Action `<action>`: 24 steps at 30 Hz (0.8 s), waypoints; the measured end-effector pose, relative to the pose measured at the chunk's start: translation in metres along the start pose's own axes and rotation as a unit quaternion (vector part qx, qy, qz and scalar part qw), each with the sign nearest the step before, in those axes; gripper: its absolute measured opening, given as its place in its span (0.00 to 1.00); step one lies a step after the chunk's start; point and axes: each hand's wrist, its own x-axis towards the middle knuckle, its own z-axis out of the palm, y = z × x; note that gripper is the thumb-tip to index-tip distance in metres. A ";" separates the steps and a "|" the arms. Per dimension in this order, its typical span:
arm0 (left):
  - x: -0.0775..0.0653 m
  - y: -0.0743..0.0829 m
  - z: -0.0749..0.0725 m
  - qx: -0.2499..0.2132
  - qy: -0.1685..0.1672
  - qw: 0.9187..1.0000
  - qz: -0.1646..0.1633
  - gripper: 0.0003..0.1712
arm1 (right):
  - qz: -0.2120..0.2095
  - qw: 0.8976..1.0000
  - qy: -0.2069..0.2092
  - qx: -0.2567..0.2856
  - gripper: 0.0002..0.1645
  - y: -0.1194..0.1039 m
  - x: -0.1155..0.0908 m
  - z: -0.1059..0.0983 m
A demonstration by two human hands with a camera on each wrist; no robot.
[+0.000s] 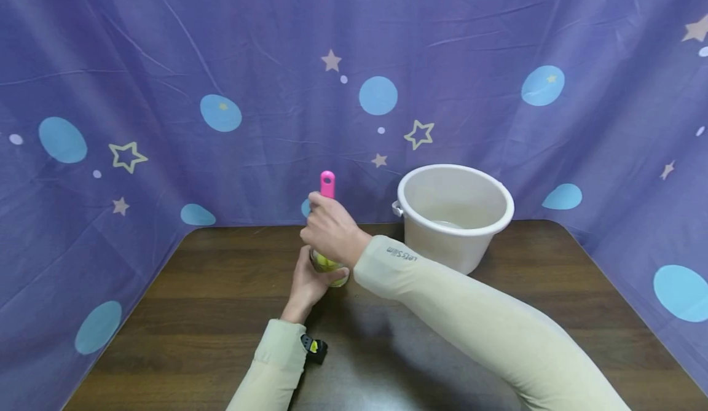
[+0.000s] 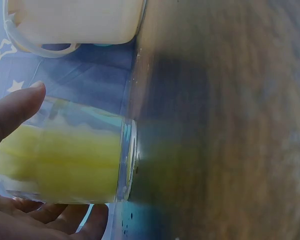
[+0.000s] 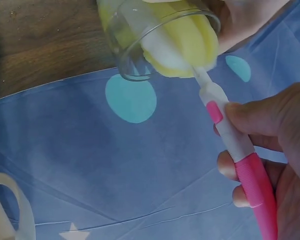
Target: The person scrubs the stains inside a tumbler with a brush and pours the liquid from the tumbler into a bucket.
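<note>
My left hand (image 1: 311,281) holds a clear drinking glass (image 2: 126,165), thumb on one side and fingers round the other. The glass is upright, its base close over the wooden table. My right hand (image 1: 334,231) grips the pink and white handle (image 3: 250,175) of a bottle brush from above, thumb along the white part. The brush's yellow and white sponge head (image 3: 195,42) fills much of the glass, and a bit of it shows at the rim. In the head view my right hand covers the top of the glass.
A white bucket (image 1: 409,220) with a side handle stands at the back right of the wooden table (image 1: 221,337), beyond my right forearm. Behind the table hangs a purple-blue curtain (image 1: 276,110) with stars and dots. A black device is strapped at my left wrist.
</note>
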 end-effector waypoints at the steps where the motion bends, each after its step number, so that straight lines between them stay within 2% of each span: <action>1: 0.000 0.000 0.000 0.001 0.000 1.000 -0.002 0.46 | 0.003 1.000 -0.001 0.000 0.06 0.000 0.001 0.001; 8: 0.001 0.001 0.001 0.010 -0.003 1.000 -0.029 0.49 | 0.028 0.999 -0.003 0.018 0.07 0.007 0.001 0.013; 14: 0.002 0.000 0.003 0.013 0.005 0.999 -0.034 0.49 | 0.043 0.998 -0.003 0.036 0.08 0.013 -0.005 0.017; 24: 0.002 -0.001 0.001 0.016 -0.001 0.999 -0.039 0.51 | 0.036 0.997 -0.006 0.069 0.06 0.018 -0.012 0.016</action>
